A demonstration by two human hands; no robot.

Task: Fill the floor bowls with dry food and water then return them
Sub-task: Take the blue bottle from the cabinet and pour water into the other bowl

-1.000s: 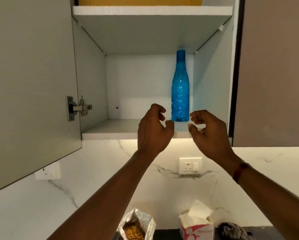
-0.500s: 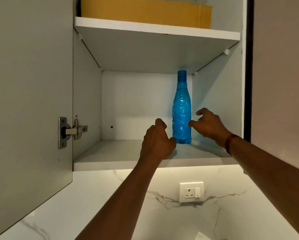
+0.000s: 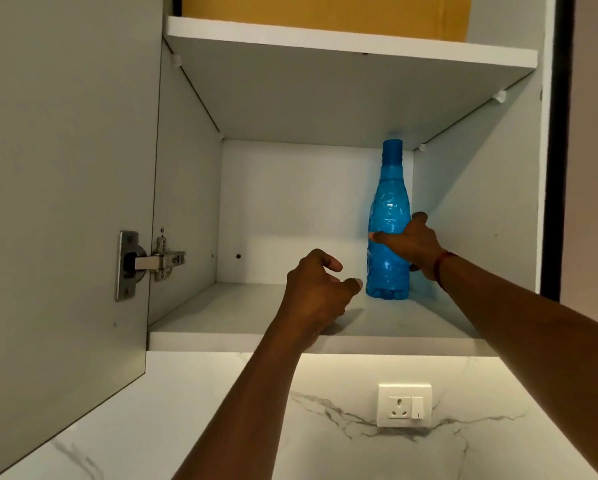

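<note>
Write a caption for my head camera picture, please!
Right hand wraps the blue bottle on the cupboard shelf; left hand waits beside it.

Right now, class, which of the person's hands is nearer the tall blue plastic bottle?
Right. The right hand wraps the tall blue plastic bottle; the left hand hovers beside its base, apart.

Bare shelf (image 3: 242,317) left of bottle (image 3: 389,216)

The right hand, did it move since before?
Yes. The right hand went forward into the cupboard and now wraps the bottle, which stands on the shelf. Before, it was in front of the shelf edge.
</note>
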